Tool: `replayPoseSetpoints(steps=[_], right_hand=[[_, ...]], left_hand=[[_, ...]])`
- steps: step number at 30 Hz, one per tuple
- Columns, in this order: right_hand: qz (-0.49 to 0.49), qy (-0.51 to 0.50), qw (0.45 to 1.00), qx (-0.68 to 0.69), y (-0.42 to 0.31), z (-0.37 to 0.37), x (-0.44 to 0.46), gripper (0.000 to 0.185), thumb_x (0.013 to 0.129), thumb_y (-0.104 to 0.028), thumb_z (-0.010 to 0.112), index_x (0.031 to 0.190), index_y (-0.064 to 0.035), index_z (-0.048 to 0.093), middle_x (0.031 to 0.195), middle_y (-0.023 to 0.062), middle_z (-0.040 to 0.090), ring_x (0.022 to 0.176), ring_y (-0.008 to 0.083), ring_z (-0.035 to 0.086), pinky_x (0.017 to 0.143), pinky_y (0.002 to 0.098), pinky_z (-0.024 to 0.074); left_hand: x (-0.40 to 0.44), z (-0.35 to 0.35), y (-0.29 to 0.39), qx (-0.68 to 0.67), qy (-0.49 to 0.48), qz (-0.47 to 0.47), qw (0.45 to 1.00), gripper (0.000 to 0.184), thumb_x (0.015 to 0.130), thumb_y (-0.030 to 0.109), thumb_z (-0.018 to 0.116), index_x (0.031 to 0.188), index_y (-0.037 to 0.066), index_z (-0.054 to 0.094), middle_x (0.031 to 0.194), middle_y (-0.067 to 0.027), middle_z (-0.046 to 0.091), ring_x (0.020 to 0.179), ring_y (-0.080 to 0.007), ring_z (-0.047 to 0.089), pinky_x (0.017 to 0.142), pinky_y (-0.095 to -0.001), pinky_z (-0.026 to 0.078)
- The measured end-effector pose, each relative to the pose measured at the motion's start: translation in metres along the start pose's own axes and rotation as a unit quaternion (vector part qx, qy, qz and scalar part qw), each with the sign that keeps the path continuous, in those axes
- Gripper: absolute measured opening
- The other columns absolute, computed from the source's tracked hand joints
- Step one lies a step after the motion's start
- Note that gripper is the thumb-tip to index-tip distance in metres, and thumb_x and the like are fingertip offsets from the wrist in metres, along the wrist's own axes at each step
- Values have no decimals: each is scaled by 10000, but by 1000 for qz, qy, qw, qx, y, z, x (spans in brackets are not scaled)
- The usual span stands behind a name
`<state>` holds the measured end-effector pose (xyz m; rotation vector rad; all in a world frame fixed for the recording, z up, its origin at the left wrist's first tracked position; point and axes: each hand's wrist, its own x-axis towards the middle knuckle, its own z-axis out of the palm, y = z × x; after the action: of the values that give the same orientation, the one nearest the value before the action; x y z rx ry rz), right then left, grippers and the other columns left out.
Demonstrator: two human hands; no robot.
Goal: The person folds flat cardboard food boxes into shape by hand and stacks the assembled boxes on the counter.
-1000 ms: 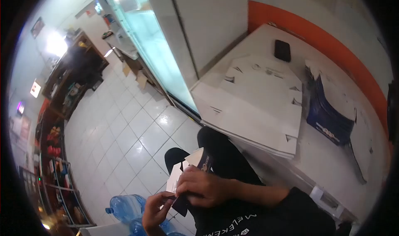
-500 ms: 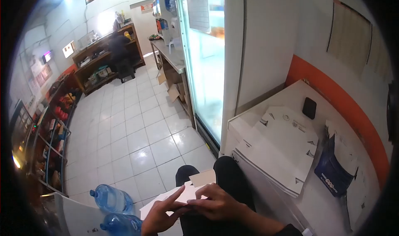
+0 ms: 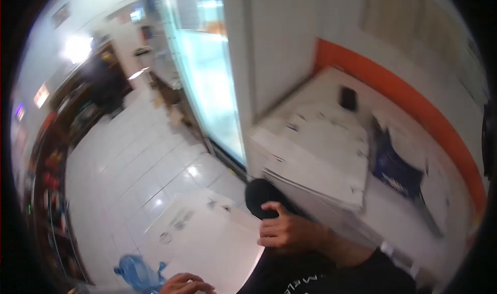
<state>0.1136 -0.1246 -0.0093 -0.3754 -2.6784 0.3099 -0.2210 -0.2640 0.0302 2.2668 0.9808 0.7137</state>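
A large flat white card sheet (image 3: 207, 242) with printed marks and small cut slots lies over my lap, tilted to the left. At its lower edge rests my left hand (image 3: 187, 283), fingers bent, partly cut off by the frame. Beside the sheet's right edge is my right hand (image 3: 282, 229), its fingers curled and somewhat apart, near my knee; nothing shows between them. On the white surface to the right lie a stack of similar white sheets (image 3: 321, 159) and a dark blue printed card piece (image 3: 397, 172).
A black phone (image 3: 348, 98) lies behind the stack. A blue water bottle (image 3: 137, 273) stands on the floor at lower left. A lit glass-door fridge (image 3: 209, 81) stands ahead. Shelves (image 3: 54, 190) line the left side. A dark figure is blurred at far left.
The white sheet now lies spread out flat toward the left, where before both hands held it folded at my lap. My hands have moved apart, and the view has turned.
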Motion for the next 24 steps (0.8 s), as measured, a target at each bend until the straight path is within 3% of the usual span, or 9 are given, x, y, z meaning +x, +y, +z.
replayPoseSetpoints(steps=[2, 5, 6, 7, 9, 10, 17, 21, 24], right_hand=[[39, 75, 994, -71, -14, -17, -21, 67, 891, -146, 668, 922, -90, 690, 897, 14, 639, 948, 148, 649, 1061, 511, 398], [119, 144, 950, -249, -22, -63, -68, 75, 909, -152, 662, 898, -81, 682, 924, 11, 652, 941, 172, 641, 969, 472, 498], [173, 192, 903, -342, -17, -74, -96, 103, 918, -115, 679, 1006, -71, 710, 960, 29, 673, 942, 202, 649, 885, 439, 531], [320, 306, 883, -154, -16, -91, -125, 281, 910, -67, 704, 1191, -59, 705, 1002, 63, 694, 962, 238, 653, 875, 410, 529], [348, 227, 767, -488, -5, -137, -172, 324, 919, -16, 680, 1235, -72, 722, 1107, 90, 728, 980, 267, 650, 880, 394, 536], [405, 243, 734, -487, -1, -157, -192, 290, 928, -16, 657, 1205, -56, 732, 1119, 103, 729, 990, 282, 650, 887, 397, 537], [671, 217, 663, -251, 0, -200, -308, 214, 945, -82, 606, 1063, 31, 744, 1095, 169, 725, 1012, 345, 646, 929, 416, 520], [662, 192, 690, -220, 1, -205, -334, 230, 969, -140, 595, 999, 34, 743, 1071, 181, 718, 1015, 330, 655, 1042, 439, 441], [677, 224, 670, -206, 2, -193, -331, 284, 1000, -202, 580, 975, 31, 741, 1053, 186, 712, 1063, 317, 651, 1135, 434, 370]], left_hand=[[-2, -6, 9, 29, -66, -95, 993, 339, 808, -15, 780, 1118, 105, 714, 1086, -144, 750, 1059, -399, 696, 1051, -626, 465], [0, -8, 6, 231, 126, 71, 962, 339, 886, 78, 770, 1211, 95, 676, 1245, -191, 704, 1272, -475, 597, 1125, -658, 388], [-17, -14, -20, 217, 169, 110, 955, 358, 910, 120, 763, 1251, 89, 659, 1303, -218, 670, 1332, -502, 535, 1142, -659, 363], [-22, -14, -33, 183, 207, 114, 954, 374, 919, 146, 764, 1271, 84, 652, 1338, -238, 648, 1362, -514, 504, 1151, -657, 352], [-12, -7, -42, 97, 271, 95, 953, 403, 923, 180, 772, 1292, 75, 646, 1385, -267, 615, 1393, -522, 474, 1158, -651, 345], [2, -2, -37, 46, 294, 71, 952, 414, 918, 189, 780, 1292, 71, 647, 1396, -278, 605, 1393, -518, 474, 1157, -646, 349], [72, 16, -18, -39, 56, -102, 992, 613, 772, -75, 756, 1361, 24, 617, 1456, -198, 594, 1431, -392, 483, 1182, -502, 380], [88, 22, -20, -137, -97, -108, 980, 736, 787, -97, 753, 1477, 25, 527, 1483, -189, 573, 1439, -368, 477, 1180, -470, 387], [86, 38, -29, -193, -98, -115, 969, 747, 799, -76, 770, 1491, 18, 503, 1484, -193, 573, 1413, -355, 511, 1165, -456, 405]])
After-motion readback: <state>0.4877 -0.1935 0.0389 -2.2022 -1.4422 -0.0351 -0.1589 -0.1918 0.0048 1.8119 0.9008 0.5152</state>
